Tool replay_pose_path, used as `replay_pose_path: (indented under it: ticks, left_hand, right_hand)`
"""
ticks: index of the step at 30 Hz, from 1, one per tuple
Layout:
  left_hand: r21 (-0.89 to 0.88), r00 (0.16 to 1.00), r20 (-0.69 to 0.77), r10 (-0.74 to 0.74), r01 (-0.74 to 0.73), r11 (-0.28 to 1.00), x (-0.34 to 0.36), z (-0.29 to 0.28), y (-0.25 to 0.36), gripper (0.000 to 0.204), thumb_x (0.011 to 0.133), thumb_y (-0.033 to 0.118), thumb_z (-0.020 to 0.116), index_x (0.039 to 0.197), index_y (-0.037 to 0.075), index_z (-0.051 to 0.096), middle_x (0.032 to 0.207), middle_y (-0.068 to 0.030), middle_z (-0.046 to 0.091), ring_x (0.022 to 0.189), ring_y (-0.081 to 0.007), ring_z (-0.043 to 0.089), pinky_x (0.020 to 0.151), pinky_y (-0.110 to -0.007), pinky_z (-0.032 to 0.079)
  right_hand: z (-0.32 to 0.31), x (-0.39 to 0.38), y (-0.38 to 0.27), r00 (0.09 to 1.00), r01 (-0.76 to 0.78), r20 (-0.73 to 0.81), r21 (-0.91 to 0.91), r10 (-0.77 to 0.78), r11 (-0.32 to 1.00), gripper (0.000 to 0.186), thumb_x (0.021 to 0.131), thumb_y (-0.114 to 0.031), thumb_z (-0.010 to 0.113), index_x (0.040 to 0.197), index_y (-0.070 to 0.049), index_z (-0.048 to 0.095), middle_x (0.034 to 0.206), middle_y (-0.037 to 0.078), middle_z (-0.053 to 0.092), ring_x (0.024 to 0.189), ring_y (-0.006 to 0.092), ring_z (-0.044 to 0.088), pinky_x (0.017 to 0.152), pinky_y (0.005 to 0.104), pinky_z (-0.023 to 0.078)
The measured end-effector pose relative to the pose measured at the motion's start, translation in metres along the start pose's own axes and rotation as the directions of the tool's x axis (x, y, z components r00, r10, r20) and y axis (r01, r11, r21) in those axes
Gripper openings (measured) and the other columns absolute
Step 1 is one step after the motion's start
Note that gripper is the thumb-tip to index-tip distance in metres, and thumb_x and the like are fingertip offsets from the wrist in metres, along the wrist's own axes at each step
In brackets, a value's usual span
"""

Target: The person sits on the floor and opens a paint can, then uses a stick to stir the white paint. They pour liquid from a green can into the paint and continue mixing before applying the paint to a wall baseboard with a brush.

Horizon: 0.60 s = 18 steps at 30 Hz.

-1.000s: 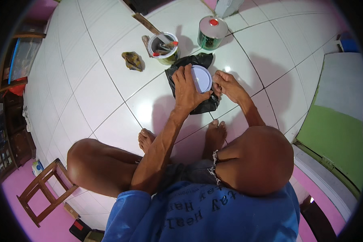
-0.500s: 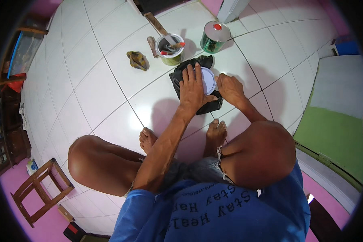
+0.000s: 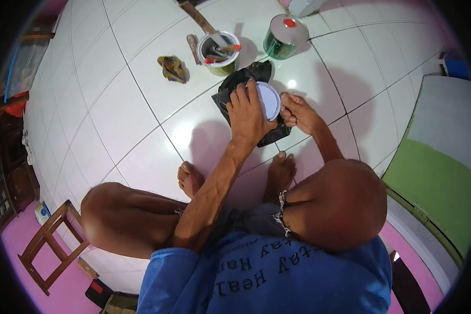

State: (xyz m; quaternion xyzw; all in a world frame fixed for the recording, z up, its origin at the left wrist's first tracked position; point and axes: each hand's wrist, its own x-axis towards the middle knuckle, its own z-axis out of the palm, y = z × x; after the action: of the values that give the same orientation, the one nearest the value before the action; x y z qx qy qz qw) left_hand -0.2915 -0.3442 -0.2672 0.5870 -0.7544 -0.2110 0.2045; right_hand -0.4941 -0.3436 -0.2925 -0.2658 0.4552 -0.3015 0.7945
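- Since the earlier frame, little has shifted: the left hand [image 3: 248,112] is still pressed on the can [image 3: 267,102], fingers spread over its white lid, while the right hand [image 3: 298,112] has stayed closed at the can's right rim; whether a tool is pinched there cannot be told.
- The can is held on a black cloth [image 3: 240,81] on the tiled floor [image 3: 115,104]; it is judged rigid, smooth-sided, fairly heavy if full, and best gripped round the wall, not the thin lid.
- Its wall is hidden by the hands; the contents cannot be seen; beyond stand a brush pot [image 3: 218,51] and a green tin [image 3: 284,35]; a rag [image 3: 172,68] lies left.
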Motion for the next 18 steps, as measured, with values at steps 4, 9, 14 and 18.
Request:
replay_pose_path:
  ticks: [4,9,14,18]
  left_hand:
    - [0.029,0.998,-0.009,-0.061,0.061,0.998,-0.003,-0.004,-0.004,0.121,0.055,0.031,0.096,0.152,-0.002,0.031,0.137,-0.0278,0.046,0.121,-0.0445,0.05,0.096,-0.055,0.046]
    - [0.041,0.988,-0.053,-0.144,0.147,0.988,-0.001,0.001,0.007,0.134,0.052,0.04,0.098,0.157,-0.003,0.026,0.137,-0.0253,0.046,0.121,-0.04,0.051,0.095,-0.049,0.049]
    - [0.049,0.997,0.076,0.003,-0.007,0.999,0.001,-0.013,0.002,0.138,0.049,0.031,0.102,0.157,-0.004,0.024,0.14,-0.0258,0.045,0.122,-0.0432,0.054,0.095,-0.049,0.056]
    - [0.019,0.992,0.122,0.02,-0.022,1.0,0.001,-0.016,-0.01,0.132,0.048,0.025,0.102,0.154,-0.003,0.028,0.14,-0.0243,0.045,0.12,-0.0427,0.055,0.092,-0.048,0.059]
  right_hand:
    - [0.017,0.002,-0.018,0.992,0.041,-0.096,-0.37,-0.082,0.928,0.04,0.109,-0.043,0.052,0.097,-0.006,0.06,0.079,-0.001,0.053,0.062,0.0082,0.047,0.058,0.0263,0.043]
    - [0.029,0.001,-0.018,0.893,-0.037,-0.238,-0.885,-0.382,0.465,0.046,0.106,-0.037,0.05,0.096,0.004,0.069,0.086,0.024,0.069,0.081,0.0376,0.068,0.077,0.0471,0.052]
    - [0.03,-0.006,-0.021,0.868,-0.166,-0.297,-0.929,-0.398,0.332,0.044,0.108,-0.039,0.053,0.093,0.002,0.063,0.074,0.014,0.063,0.07,0.0231,0.068,0.066,0.0357,0.05]
    - [0.021,-0.006,-0.012,0.972,-0.018,-0.219,-0.411,-0.08,0.911,0.037,0.11,-0.04,0.052,0.094,-0.008,0.06,0.07,-0.001,0.052,0.058,0.0086,0.047,0.053,0.0256,0.038]
